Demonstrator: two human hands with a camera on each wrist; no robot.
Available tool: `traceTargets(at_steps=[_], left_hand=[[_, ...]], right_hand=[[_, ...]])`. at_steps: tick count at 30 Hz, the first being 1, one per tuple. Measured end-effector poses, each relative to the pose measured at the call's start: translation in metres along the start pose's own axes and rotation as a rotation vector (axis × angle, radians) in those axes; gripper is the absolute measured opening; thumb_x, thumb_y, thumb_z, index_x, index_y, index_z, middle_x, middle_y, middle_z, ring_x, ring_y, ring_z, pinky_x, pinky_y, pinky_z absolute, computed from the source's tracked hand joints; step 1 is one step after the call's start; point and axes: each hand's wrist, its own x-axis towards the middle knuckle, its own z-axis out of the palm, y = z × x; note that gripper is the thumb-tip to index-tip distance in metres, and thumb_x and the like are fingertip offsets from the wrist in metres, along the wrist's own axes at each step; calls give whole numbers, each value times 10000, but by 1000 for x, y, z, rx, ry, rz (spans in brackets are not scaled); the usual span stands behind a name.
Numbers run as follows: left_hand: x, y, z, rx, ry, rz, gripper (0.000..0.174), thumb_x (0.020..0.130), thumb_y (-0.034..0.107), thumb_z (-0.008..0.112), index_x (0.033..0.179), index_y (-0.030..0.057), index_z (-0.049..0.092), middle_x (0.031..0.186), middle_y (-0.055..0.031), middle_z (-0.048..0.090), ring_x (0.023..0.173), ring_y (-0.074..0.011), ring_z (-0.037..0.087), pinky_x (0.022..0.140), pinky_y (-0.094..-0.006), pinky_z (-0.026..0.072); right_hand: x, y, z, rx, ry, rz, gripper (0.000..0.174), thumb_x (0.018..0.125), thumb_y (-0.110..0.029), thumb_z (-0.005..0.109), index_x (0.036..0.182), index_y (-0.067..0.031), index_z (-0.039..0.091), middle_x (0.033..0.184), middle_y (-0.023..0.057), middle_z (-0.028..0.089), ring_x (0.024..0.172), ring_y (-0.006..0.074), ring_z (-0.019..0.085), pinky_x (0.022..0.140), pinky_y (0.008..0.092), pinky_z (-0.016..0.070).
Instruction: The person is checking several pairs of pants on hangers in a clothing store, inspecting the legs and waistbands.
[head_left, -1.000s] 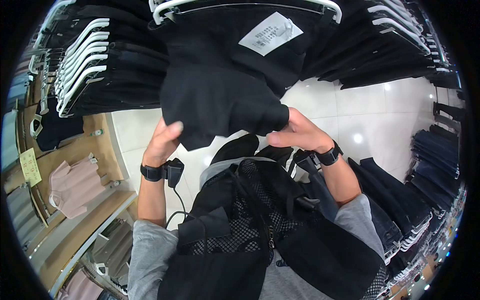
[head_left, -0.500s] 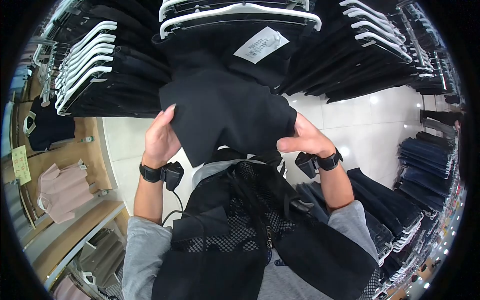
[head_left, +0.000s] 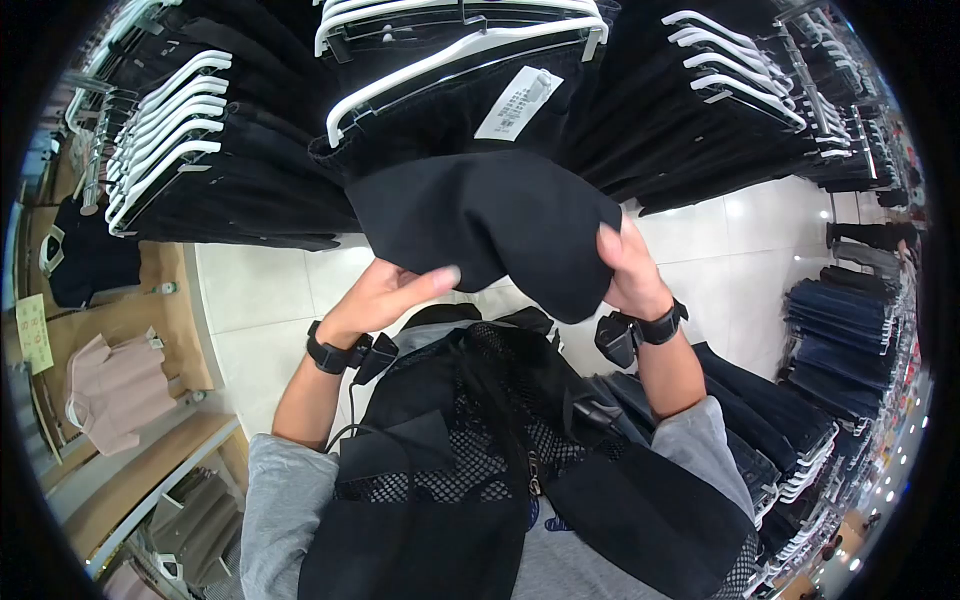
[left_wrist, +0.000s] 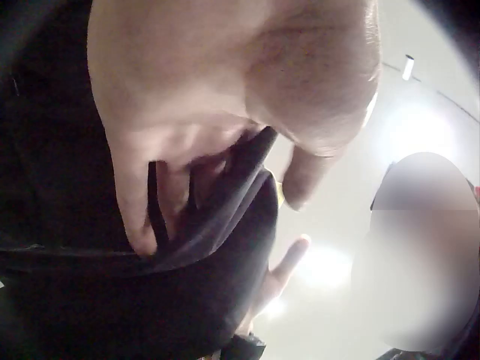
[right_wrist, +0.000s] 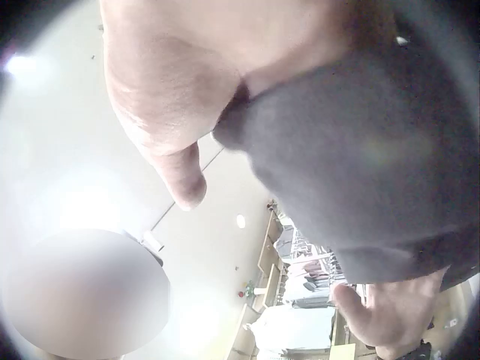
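Black trousers (head_left: 480,220) hang by their waist from a white hanger (head_left: 480,45) in the head view, with a printed white tag (head_left: 518,104) near the top. Their lower cloth is lifted toward the body. My left hand (head_left: 372,302) supports it from beneath at the left. In the left wrist view that hand's fingers (left_wrist: 135,217) lie fairly straight against the cloth, its thumb standing apart. At the right edge my right hand (head_left: 638,272) holds the cloth, thumb over the front. Its fingers are hidden behind the fabric in the right wrist view.
Black garments on white hangers crowd the racks at left (head_left: 180,130) and right (head_left: 740,85). Dark jeans (head_left: 835,325) hang at the far right. A pink shirt (head_left: 120,390) is displayed on the wooden wall at left. Pale floor tiles (head_left: 260,290) lie beneath.
The left hand has moved right and inward under the cloth. The right hand has turned, its thumb now pointing up over the fabric. The hanger has tilted, its left end lower.
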Motion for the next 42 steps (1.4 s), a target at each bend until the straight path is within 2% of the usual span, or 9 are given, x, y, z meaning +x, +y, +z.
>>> traceTargets(at_steps=[3,9,11,17,18,22,27,35,42], left_hand=[[17,12,11,-280,59,-241,510,1032,204,609,1457,-25,442,1393,-136,556,1304,-241,534,1122,-429,415],[25,20,8,-356,301,-59,506,1103,370,413,1413,-21,501,1313,-127,638,1127,-201,656,920,-354,544],[31,24,2,-555,-60,2,550,1110,413,344,1455,-6,434,1352,-128,598,1160,-230,637,928,-345,542],[35,18,8,-245,65,0,609,1076,471,427,1463,1,419,1385,-115,549,1203,-220,599,1015,-338,485],[39,26,11,-205,34,40,569,1040,397,562,1435,-1,467,1358,-92,573,1215,-185,575,1044,-322,452],[41,30,15,-65,169,-51,462,986,217,678,1366,-17,558,1275,-86,636,1174,-161,598,1015,-307,471],[37,38,16,-339,308,-119,431,1002,215,645,1356,-17,562,1273,-95,645,1131,-155,637,944,-292,517],[9,10,-4,-469,86,-20,653,986,350,621,1482,-9,395,1408,-131,541,1256,-202,566,1029,-334,479],[0,9,-15,-496,-5,59,758,965,398,617,1535,-1,318,1503,-152,460,1360,-250,485,1124,-389,396]], right_hand=[[10,1,-12,170,28,0,669,991,-336,642,1482,52,409,1457,154,531,1318,229,538,1106,363,431],[2,9,-59,390,-83,20,628,1018,-381,604,1453,43,447,1443,174,549,1292,251,569,1111,389,442],[-1,9,-66,349,-159,-31,627,1015,-380,608,1446,48,453,1449,174,544,1321,261,544,1139,420,407],[-3,-1,-49,143,-230,-25,730,942,-341,713,1475,59,415,1478,175,513,1349,270,509,1152,410,372],[-4,-6,-39,60,-170,-18,762,917,-316,749,1483,61,405,1473,170,517,1341,262,513,1150,398,369],[-8,-26,-15,-192,5,120,880,821,-326,832,1478,63,394,1461,162,505,1323,237,517,1120,349,391],[-6,-33,-9,-268,103,155,805,834,-306,819,1448,40,429,1357,133,585,1223,219,582,1069,353,442],[-12,0,-35,134,10,17,603,958,-233,706,1429,49,457,1371,134,585,1232,222,580,1066,369,449],[-6,-21,-17,-194,-3,82,647,929,-235,734,1441,43,453,1411,144,565,1278,219,554,1089,376,428]])
